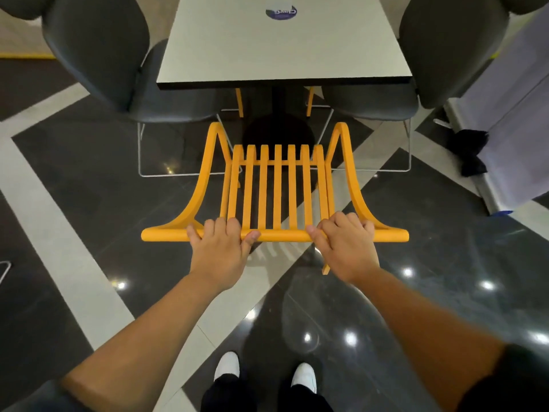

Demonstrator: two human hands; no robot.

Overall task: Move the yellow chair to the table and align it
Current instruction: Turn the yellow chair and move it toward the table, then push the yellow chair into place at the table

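Yellow chair gripped, near table edge

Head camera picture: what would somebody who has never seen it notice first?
The bright yellow chair in the middle jumps out first, with the left hand and right hand both gripping its top rail. Just beyond it is a pale table with a round purple sticker at its far end. Dark grey chairs stand on both sides of the table.
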